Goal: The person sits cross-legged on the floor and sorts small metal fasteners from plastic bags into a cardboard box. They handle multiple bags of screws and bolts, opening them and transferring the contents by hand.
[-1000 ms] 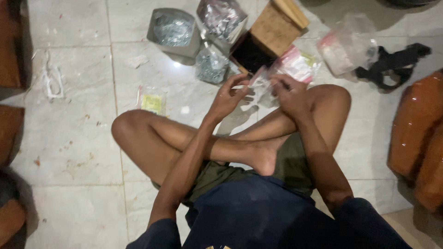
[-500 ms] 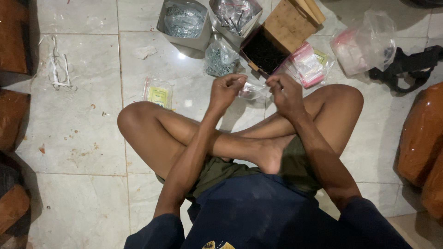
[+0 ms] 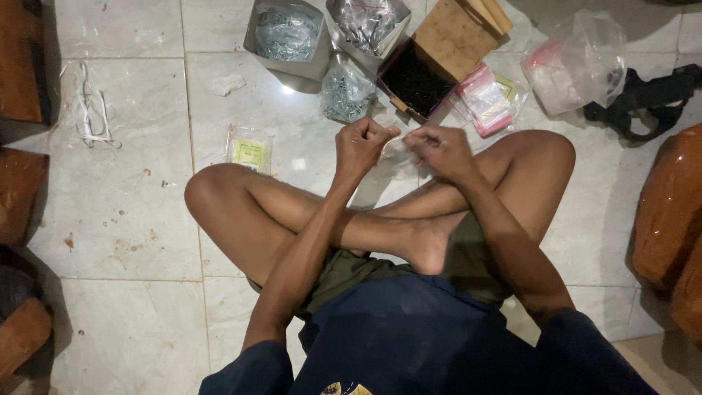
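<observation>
Sitting cross-legged on the pale tiled floor (image 3: 124, 219), the person holds both fists close together above the knees. The left hand (image 3: 363, 145) is curled narrow, and the right hand (image 3: 439, 150) is curled the same way; between them they pinch the small clear plastic bag (image 3: 395, 143), which is mostly hidden, so I cannot tell what is inside it.

Toward the far edge of the floor stand a grey open container of silvery screws (image 3: 287, 36), a clear bag of dark screws (image 3: 368, 23), a small clear bag of silvery screws (image 3: 346, 93) and an open cardboard box of black screws (image 3: 418, 79). Just beside the box lies a stack of pink and clear packets (image 3: 486, 99). A small packet with a yellow label (image 3: 249, 151) lies near the left knee.

In my judgement, the thin plastic can tear or slip if the fingers pull too hard, and then small pieces would scatter over the tiles. The open box sits near the hands, so a careless elbow or knee could tip it.
</observation>
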